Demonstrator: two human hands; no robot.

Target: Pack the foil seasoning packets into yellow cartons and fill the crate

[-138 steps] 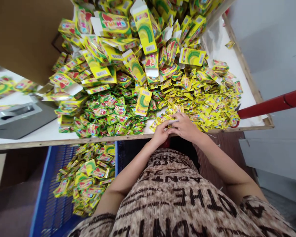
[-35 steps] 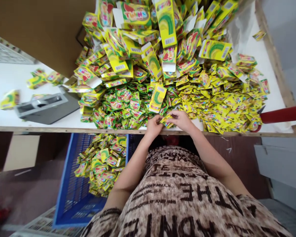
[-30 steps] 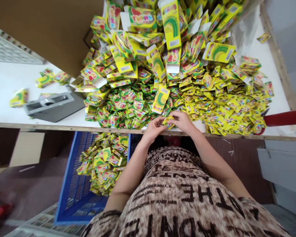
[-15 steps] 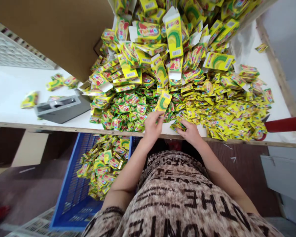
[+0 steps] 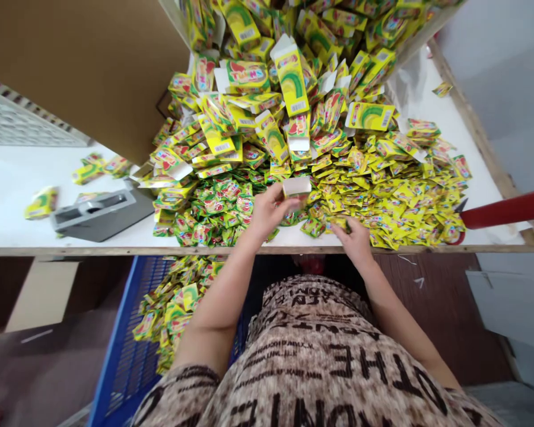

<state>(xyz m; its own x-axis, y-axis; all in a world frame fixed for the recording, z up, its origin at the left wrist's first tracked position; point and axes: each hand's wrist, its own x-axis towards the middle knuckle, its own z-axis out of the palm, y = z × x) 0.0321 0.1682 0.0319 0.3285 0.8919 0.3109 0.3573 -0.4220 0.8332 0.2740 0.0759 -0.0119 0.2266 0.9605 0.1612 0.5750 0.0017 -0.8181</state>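
My left hand [image 5: 267,209] is closed round a small yellow carton [image 5: 297,186], its pale end facing me. A mound of green sachets [image 5: 225,204] with red fruit prints lies beside this hand. My right hand [image 5: 355,237] is low at the table's front edge, its fingers curled against the near side of a heap of yellow sachets [image 5: 400,204]. Whatever lies between those fingertips is too small and blurred to make out. A few loose green sachets [image 5: 314,228] rest on the white tabletop between my hands.
Behind the sachets, many yellow cartons [image 5: 291,83] spill forward. A grey tape dispenser [image 5: 102,213] and a large brown cardboard box [image 5: 93,65] stand left. Red-handled scissors [image 5: 507,209] lie right. Below the edge is a blue crate [image 5: 115,356] containing filled packs.
My left hand has tilted the carton so its pale end shows. My right hand has shifted right, from the loose green sachets to the yellow heap. The whole view has shifted slightly.
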